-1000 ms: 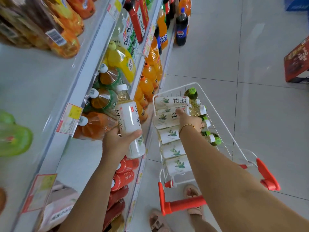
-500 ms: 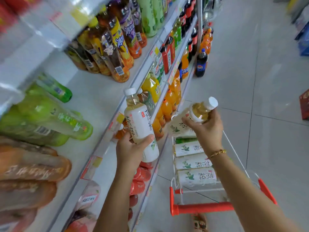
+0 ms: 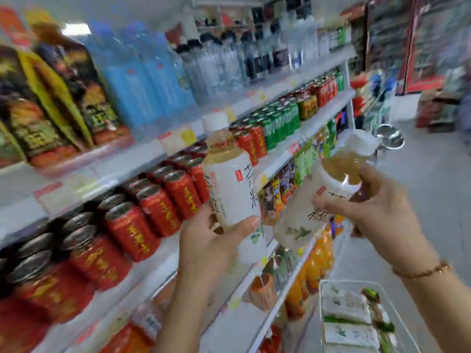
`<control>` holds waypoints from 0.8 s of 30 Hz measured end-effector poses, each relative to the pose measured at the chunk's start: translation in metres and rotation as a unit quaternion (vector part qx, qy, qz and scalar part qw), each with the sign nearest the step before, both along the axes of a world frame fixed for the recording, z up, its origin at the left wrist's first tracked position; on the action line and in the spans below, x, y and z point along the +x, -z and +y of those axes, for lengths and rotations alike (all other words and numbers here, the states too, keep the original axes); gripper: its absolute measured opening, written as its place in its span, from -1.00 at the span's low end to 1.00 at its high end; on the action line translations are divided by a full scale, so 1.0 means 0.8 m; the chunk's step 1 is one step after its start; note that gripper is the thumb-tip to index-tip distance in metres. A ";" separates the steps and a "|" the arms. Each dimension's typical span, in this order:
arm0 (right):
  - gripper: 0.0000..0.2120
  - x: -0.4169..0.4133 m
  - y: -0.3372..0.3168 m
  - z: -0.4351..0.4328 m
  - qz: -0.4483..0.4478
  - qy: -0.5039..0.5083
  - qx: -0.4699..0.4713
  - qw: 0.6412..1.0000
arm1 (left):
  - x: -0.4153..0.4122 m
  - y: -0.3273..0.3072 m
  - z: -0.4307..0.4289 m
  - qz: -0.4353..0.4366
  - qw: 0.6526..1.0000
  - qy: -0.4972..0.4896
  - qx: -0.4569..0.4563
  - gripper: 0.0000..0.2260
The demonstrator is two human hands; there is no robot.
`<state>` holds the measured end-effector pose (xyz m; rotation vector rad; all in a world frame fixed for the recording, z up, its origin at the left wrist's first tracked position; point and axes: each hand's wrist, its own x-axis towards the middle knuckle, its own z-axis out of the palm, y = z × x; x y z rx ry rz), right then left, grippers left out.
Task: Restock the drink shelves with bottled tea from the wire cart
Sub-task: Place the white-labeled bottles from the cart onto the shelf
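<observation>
My left hand [image 3: 211, 240] grips an upright white-labelled tea bottle [image 3: 229, 179] with a white cap, held in front of the drink shelves [image 3: 275, 156]. A second tea bottle [image 3: 318, 192] of the same kind sits tilted in my right hand [image 3: 369, 207], cap pointing up and right. Both bottles are raised at about the level of the canned-drink shelf. The wire cart [image 3: 323, 284] shows at the bottom right, with several more white-labelled tea bottles [image 3: 349, 322] lying in it. The picture is blurred by motion.
Red cans [image 3: 142, 212] fill the shelf at left, green cans [image 3: 277, 123] further along, water bottles [image 3: 209, 64] above, orange drink bottles [image 3: 313, 266] below. The aisle floor [image 3: 420, 200] runs along the right, past a metal bowl [image 3: 390, 138] and more racks.
Both hands have risen with their bottles, and my head has tipped up from the lower shelves toward the can and water shelves. The cart has dropped to the bottom right corner.
</observation>
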<state>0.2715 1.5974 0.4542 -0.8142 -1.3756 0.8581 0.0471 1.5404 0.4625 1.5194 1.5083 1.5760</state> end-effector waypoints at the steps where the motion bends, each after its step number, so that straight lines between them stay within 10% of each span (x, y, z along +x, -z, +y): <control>1: -0.59 -0.002 -0.022 -0.011 0.005 -0.011 0.015 1.000 | -0.005 -0.017 -0.012 0.004 1.000 -0.004 0.013 -0.55; 24: -0.55 -0.112 -0.220 -0.012 -0.006 -0.315 0.182 0.931 | -0.034 -0.167 -0.124 0.066 0.940 -0.315 0.111 -0.63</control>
